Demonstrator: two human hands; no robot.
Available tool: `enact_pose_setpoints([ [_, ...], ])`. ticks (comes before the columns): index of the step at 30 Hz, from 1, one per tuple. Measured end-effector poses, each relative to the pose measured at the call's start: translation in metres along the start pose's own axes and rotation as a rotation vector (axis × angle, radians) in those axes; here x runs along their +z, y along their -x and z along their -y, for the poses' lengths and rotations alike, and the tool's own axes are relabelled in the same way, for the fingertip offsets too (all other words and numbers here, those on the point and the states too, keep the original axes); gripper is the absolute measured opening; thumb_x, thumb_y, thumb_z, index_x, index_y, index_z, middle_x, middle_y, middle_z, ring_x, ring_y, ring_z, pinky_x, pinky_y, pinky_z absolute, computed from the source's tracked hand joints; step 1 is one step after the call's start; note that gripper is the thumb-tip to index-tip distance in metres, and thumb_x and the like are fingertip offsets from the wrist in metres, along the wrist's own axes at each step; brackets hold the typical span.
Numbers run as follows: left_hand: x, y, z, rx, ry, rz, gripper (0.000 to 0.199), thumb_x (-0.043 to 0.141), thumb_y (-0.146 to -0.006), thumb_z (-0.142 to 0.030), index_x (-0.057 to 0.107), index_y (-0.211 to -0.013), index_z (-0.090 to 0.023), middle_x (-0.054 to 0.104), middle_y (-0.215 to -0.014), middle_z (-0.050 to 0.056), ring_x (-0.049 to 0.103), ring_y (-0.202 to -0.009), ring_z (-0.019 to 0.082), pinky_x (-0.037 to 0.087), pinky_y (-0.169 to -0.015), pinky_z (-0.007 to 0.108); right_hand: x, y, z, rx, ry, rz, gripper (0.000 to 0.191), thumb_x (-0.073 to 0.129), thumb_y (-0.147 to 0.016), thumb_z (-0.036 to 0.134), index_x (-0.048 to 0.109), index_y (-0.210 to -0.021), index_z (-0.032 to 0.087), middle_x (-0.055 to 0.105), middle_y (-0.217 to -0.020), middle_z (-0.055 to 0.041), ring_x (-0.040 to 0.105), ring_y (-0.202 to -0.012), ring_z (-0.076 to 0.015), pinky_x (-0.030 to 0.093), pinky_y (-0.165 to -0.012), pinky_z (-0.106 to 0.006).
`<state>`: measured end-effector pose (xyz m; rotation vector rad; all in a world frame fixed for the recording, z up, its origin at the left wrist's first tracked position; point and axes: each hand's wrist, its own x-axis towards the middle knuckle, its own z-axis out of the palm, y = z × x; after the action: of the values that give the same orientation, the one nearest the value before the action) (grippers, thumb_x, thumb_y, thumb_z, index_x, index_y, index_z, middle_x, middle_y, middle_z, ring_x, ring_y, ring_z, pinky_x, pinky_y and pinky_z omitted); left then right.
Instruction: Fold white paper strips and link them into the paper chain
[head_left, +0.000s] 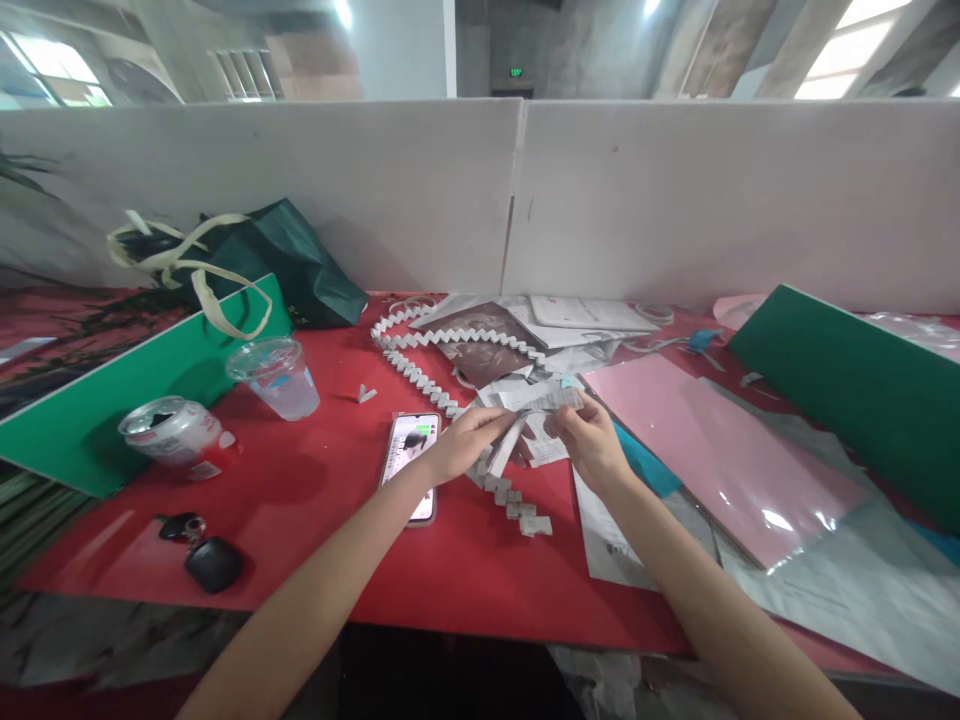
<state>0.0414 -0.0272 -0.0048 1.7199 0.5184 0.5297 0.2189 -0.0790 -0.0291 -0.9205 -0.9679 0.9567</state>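
Pinching the printed paper strip (541, 396) near its two ends, the left hand (474, 440) and the right hand (592, 440) held it up over the red tabletop (330, 510), each grip narrow, fingers closed on the paper. The zigzag paper chain (421, 378) looped on the far side of the table, ran nearer to pass beneath the left hand, and ended just to the near side of both hands. Loose papers (592, 312) lay beyond them, and a pink sheet (690, 440) lay to the right. The phone (414, 440) lay left of the hands, partly covered by the left forearm. Farther left were a clear plastic cup (285, 385), a can (176, 437) and, nearer, a black key fob (214, 563).
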Motion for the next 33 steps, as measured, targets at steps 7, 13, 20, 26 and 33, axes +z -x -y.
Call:
enact_pose_setpoints([
  [7, 0.003, -0.001, 0.006, 0.093, -0.499, -0.226, 0.037, 0.032, -0.093, -0.038, 0.057, -0.077, -0.016, 0.056, -0.062, 0.001, 0.051, -0.057, 0.013, 0.036, -0.055, 0.024, 0.002, 0.002, -0.001, 0.006, 0.243, 0.024, 0.023, 0.070, -0.071, 0.040, 0.058, -0.071, 0.020, 0.050, -0.059, 0.0043, 0.045, -0.056, -0.0100, 0.036, -0.055, -0.024],
  [13, 0.000, -0.005, 0.016, 0.092, -0.993, -0.301, 0.028, 0.026, -0.095, -0.029, 0.051, -0.091, -0.018, 0.054, -0.065, 0.001, 0.052, -0.057, 0.015, 0.028, -0.053, 0.024, 0.002, -0.001, -0.008, 0.189, 0.175, -0.002, 0.019, 0.068, -0.072, 0.038, 0.065, -0.072, 0.019, 0.061, -0.071, -0.0003, 0.060, -0.072, -0.0155, 0.048, -0.067, -0.028],
  [20, 0.005, -0.005, 0.013, 0.073, -0.654, -0.321, 0.034, 0.029, -0.094, -0.040, 0.048, -0.075, -0.019, 0.044, -0.056, -0.002, 0.045, -0.052, 0.011, 0.028, -0.050, 0.023, -0.005, -0.005, -0.011, 0.309, -0.065, -0.051, 0.019, 0.077, -0.063, 0.033, 0.069, -0.068, 0.017, 0.063, -0.067, 0.0007, 0.060, -0.065, -0.0108, 0.050, -0.073, -0.026],
  [26, 0.009, -0.007, 0.017, -0.233, -0.051, -0.210, 0.044, 0.043, -0.081, -0.062, 0.047, -0.073, -0.020, 0.032, -0.049, -0.007, 0.038, -0.041, 0.009, 0.031, -0.041, 0.021, -0.003, -0.006, -0.011, 0.413, -0.130, -0.113, 0.018, 0.077, -0.063, 0.030, 0.065, -0.066, 0.018, 0.062, -0.061, 0.0025, 0.059, -0.059, -0.0105, 0.050, -0.066, -0.024],
  [33, 0.013, 0.000, 0.007, -0.246, 0.022, 0.029, 0.048, 0.052, -0.076, -0.061, 0.036, -0.058, -0.019, 0.032, -0.045, -0.007, 0.034, -0.039, 0.007, 0.026, -0.038, 0.020, -0.004, -0.005, -0.009, 0.433, -0.065, -0.123, 0.018, 0.072, -0.068, 0.034, 0.067, -0.076, 0.019, 0.068, -0.072, 0.0006, 0.060, -0.063, -0.0139, 0.048, -0.059, -0.025],
])
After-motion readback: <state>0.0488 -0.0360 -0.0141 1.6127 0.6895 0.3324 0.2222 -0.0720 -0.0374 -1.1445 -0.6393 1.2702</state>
